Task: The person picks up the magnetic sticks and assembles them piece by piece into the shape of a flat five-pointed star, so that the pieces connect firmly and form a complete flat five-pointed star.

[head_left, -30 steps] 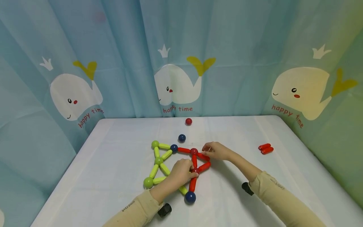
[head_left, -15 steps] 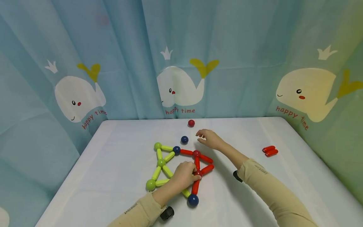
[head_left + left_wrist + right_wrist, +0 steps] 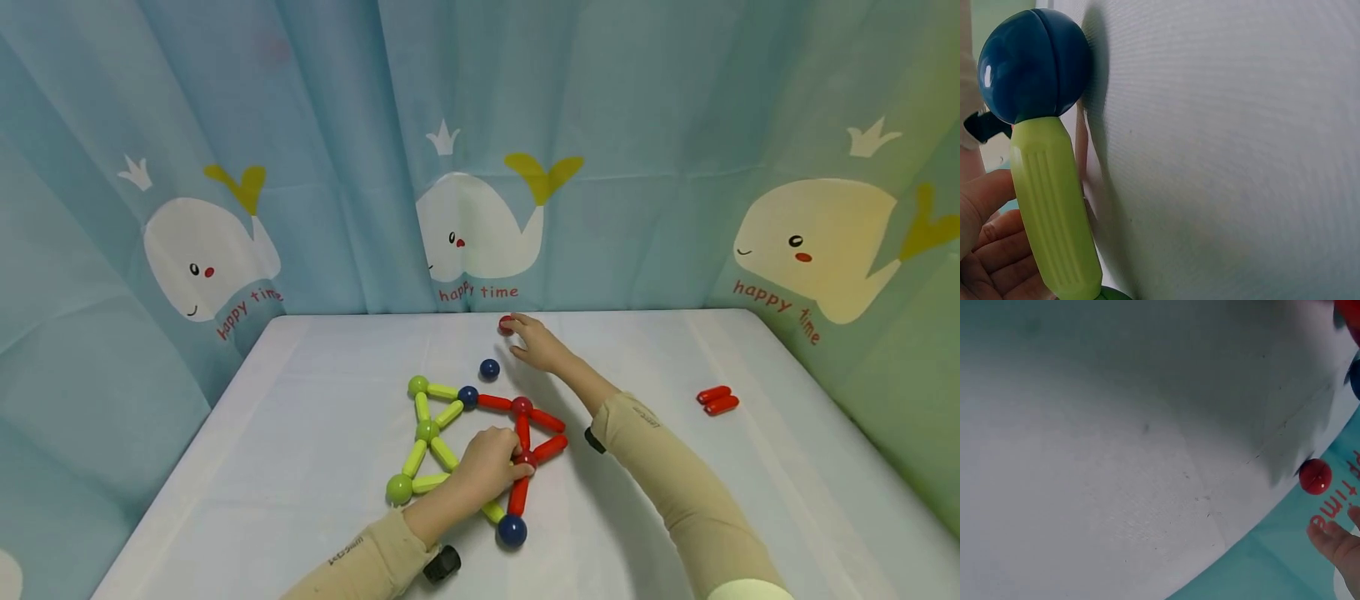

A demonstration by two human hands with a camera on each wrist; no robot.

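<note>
A flat frame of magnetic rods and balls lies on the white table; green rods [image 3: 415, 458] form its left part and red rods [image 3: 517, 497] its right. My left hand [image 3: 483, 467] pinches the red ball [image 3: 527, 461] joining several red rods and hides part of the green side. In the left wrist view, a green rod [image 3: 1057, 206] runs from the blue corner ball [image 3: 1035, 65] past the fingers. Toward the back edge, my right hand [image 3: 542, 344] reaches over a loose red ball [image 3: 505, 325]. The right wrist view shows its fingers apart from that red ball [image 3: 1315, 476].
A loose blue ball [image 3: 490, 370] sits between the frame and the back edge. Two red rods [image 3: 717, 400] lie side by side at the right. A whale-print curtain [image 3: 337, 208] hangs behind the table [image 3: 300, 375].
My right hand has left the upper red rod of the frame and moved back to the loose red ball. My left hand keeps its place on the frame; the view has shifted slightly.
</note>
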